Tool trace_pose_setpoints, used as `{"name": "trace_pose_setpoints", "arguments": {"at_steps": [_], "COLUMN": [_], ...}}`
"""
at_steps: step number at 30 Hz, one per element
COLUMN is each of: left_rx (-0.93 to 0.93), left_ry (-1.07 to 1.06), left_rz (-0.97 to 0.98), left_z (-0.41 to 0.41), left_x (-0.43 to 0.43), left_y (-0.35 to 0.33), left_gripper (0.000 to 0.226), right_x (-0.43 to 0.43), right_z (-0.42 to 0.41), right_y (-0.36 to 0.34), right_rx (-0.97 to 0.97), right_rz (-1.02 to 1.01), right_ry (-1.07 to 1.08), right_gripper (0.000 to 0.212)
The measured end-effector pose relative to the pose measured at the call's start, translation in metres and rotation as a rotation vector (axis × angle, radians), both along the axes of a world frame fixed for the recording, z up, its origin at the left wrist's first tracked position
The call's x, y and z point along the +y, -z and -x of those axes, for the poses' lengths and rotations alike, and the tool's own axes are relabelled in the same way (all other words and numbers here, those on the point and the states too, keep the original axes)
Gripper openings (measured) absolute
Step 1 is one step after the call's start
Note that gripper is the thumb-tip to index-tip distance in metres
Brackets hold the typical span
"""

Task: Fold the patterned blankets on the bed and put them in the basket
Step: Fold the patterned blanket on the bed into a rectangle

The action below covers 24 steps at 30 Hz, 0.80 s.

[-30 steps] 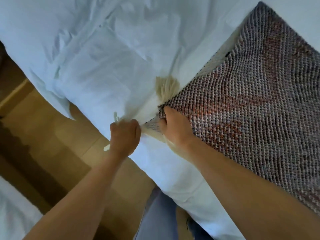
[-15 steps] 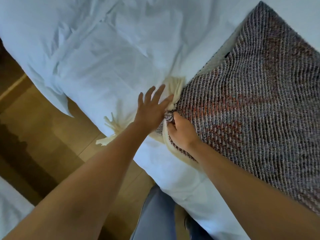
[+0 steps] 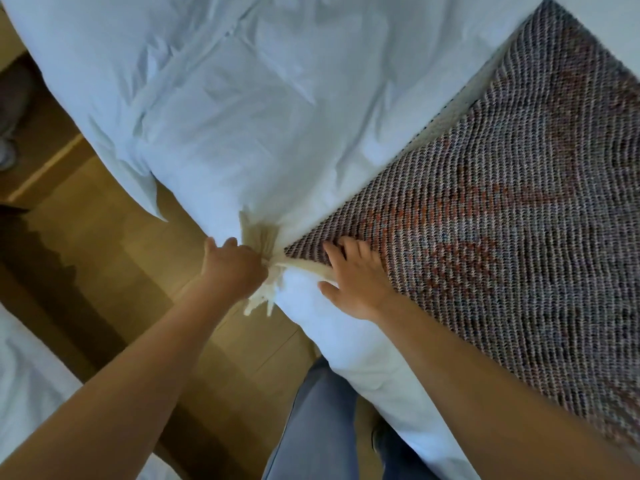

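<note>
Left hand (image 3: 232, 268) grips cream tassels (image 3: 260, 237) of coarse woven blanket (image 3: 502, 216).

Reaches both bare forearms forward, side by side, to the near edge of the bed (image 3: 349, 344). Grips the fringe (image 3: 260, 237) in the curled left hand (image 3: 234, 269). Presses the right hand (image 3: 357, 278) flat, fingers (image 3: 334, 250) spread, on the near corner of the blanket (image 3: 485, 209).

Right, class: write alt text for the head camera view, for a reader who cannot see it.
A person's left hand grips the cream fringe at a corner of a patterned blanket lying on a white bed, while the right hand rests open on the blanket's edge.
</note>
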<state>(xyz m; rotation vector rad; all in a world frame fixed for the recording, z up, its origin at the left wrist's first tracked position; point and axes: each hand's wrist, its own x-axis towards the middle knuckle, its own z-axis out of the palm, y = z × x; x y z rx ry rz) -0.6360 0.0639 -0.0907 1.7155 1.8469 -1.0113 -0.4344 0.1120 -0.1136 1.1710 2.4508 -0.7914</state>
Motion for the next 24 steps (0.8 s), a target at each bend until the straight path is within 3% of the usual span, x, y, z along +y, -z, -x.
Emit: {"name": "trace_pose_setpoints", "arguments": {"at_steps": [5, 7, 9, 13, 16, 20, 24], "left_rx": [0.031, -0.045, -0.202, -0.346, -0.275, -0.118, -0.323], "left_ry": [-0.296, -0.257, -0.181, -0.528, -0.524, -0.392, -0.376], "left_rz": [-0.275, -0.359, -0.397, -0.257, -0.121, -0.115, -0.379], "left_z": [-0.026, -0.033, -0.045, -0.048, -0.038, -0.05, -0.102], "left_x": [0.013, 0.015, 0.013, 0.007, 0.0, 0.026, 0.089], "left_y": [0.006, 0.009, 0.012, 0.021, 0.024, 0.006, -0.013], "left_gripper": [0.036, 0.052, 0.052, 0.025, 0.03, 0.055, 0.063], "right_x": [-0.004, -0.004, -0.004, -0.003, 0.002, 0.016, 0.056], "right_z": [0.002, 0.003, 0.002, -0.003, -0.011, -0.027, -0.061], "right_y": [0.005, 0.003, 0.001, -0.004, -0.009, -0.024, -0.04], "right_rx": [-0.041, -0.029, -0.016, 0.014, 0.052, 0.286, 0.412], "right_rz": [-0.088, -0.08, -0.072, -0.033, 0.044, 0.081, -0.04], "right_ry": [-0.053, -0.034, -0.023, -0.024, -0.037, 0.201, 0.506], "right_gripper": [0.072, 0.07, 0.068, 0.063, 0.058, 0.047, 0.037]}}
